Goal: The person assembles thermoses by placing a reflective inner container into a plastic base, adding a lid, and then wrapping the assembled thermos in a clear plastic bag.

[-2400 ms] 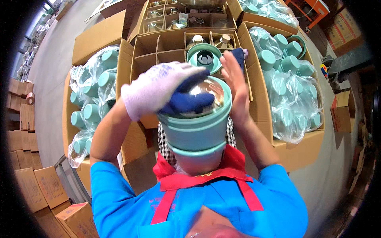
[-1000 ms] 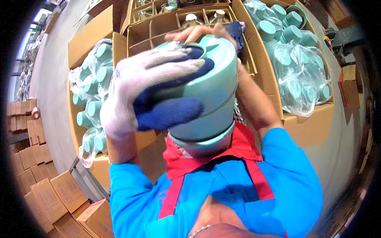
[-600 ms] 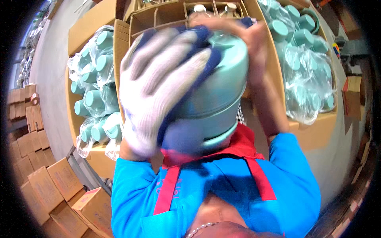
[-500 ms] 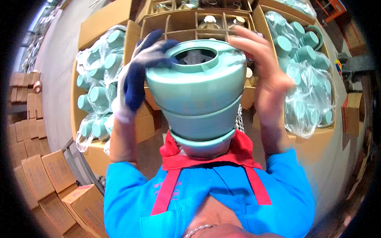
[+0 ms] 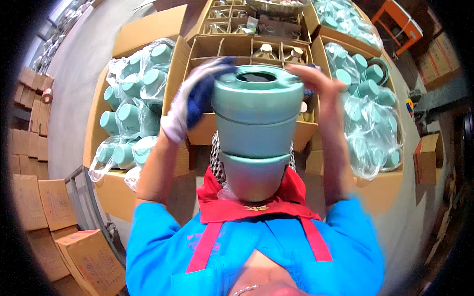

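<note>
A tall teal container [image 5: 256, 130], stacked in ringed sections and tapering downward, stands upright before my chest. Its top has a round dark opening [image 5: 256, 77], and its lowest section rests against my red apron [image 5: 256, 209]. On the left of the top rim is my left hand [image 5: 195, 98], in a white and navy glove, fingers curled over the edge. My right hand [image 5: 321, 86], bare, clasps the right side of the rim with bent fingers. Both palms are slightly blurred, and the fingertips behind the container are partly hidden.
Open cartons of teal cups in clear plastic stand at left [image 5: 128, 116] and right [image 5: 368, 116]. Between them, a divided carton [image 5: 234, 48] holds glass bottles. Brown boxes [image 5: 91, 261] are stacked at lower left, beside a metal cart frame [image 5: 86, 197]. An orange stand [image 5: 397, 24] is far right.
The container appears smaller and farther from my head, its opening seen at a flatter angle and more of its lowest section showing. Both hands have stayed at its top rim.
</note>
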Demonstrator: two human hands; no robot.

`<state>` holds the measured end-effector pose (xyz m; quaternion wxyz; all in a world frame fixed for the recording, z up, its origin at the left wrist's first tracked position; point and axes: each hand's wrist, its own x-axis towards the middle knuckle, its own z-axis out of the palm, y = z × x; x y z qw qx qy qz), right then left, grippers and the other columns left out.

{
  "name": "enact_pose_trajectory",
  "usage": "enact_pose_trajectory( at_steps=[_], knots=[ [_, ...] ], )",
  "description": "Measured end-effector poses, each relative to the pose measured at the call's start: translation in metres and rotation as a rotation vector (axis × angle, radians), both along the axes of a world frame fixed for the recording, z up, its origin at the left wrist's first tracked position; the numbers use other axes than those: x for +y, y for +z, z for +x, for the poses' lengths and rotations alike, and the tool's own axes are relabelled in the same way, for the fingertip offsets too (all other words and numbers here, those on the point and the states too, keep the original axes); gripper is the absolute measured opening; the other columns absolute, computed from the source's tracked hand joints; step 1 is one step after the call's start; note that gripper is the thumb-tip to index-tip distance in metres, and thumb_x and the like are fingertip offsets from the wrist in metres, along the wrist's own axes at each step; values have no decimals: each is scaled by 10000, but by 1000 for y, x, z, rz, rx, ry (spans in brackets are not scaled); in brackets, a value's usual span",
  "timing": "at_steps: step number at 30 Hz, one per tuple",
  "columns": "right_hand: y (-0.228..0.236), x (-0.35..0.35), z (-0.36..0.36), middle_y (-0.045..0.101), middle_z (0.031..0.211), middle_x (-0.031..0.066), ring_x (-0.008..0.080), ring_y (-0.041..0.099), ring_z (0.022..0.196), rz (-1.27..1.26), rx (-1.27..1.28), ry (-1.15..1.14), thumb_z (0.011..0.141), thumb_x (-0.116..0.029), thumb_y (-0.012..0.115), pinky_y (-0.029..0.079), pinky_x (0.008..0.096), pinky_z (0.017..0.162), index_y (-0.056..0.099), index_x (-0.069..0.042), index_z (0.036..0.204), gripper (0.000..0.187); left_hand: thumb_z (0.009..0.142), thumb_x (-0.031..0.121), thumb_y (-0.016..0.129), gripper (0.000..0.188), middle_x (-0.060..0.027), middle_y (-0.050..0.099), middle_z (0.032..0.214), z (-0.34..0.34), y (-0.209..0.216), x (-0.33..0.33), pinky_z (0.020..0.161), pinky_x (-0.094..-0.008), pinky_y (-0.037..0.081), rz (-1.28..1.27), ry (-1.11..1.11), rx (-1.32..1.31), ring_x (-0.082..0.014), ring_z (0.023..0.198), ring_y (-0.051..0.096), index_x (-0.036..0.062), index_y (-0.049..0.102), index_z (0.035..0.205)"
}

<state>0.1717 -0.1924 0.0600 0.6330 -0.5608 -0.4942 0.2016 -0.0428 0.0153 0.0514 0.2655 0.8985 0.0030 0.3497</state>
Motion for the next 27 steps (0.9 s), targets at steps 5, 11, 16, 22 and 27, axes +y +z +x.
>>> enact_pose_trajectory(
  at_steps=[5, 11, 16, 22, 27],
  knots=[
    [-10, 35, 4, 679, 1138, 141, 229, 596, 1102, -188, 164, -2, 970, -684, 62, 377, 361, 1037, 679, -25, 1141, 919, 918, 185, 543, 354, -150, 544, 1366, 16, 41, -57, 1106, -433, 349, 250, 11, -44, -387, 1273, 488, 72, 627, 1243],
    [-13, 9, 13, 683, 1119, 145, 252, 620, 1053, 33, 197, -130, 996, -642, 92, 414, 387, 991, 668, -19, 1111, 856, 951, 139, 504, 327, -146, 613, 1276, 26, 12, -45, 1105, -449, 357, -185, 88, -231, -319, 1284, 500, 69, 637, 1241],
    [-4, -1, -5, 698, 1083, 129, 227, 623, 1039, 24, -180, -195, 1006, -621, 90, 441, 338, 937, 723, -35, 1018, 862, 993, 225, 489, 326, -156, 609, 1284, 1, -19, 2, 1083, -385, 380, -390, 113, -8, -322, 1259, 521, 49, 666, 1202],
    [-7, 18, -14, 702, 1031, 111, 240, 608, 973, -157, -232, -217, 997, -643, 101, 437, 337, 908, 713, -46, 1042, 856, 1016, 196, 442, 333, -164, 589, 1309, 9, -2, -22, 1110, -406, 338, -464, -207, -72, -319, 1287, 494, 13, 645, 1207],
    [-27, 45, 21, 677, 1134, 146, 232, 622, 989, -133, 778, 137, 966, -686, 53, 482, 353, 917, 676, 9, 1128, 947, 980, 191, 467, 323, -162, 617, 1271, 25, 18, -64, 1097, -420, 360, -213, -21, -175, -336, 1263, 516, 30, 663, 1179]
  ],
)
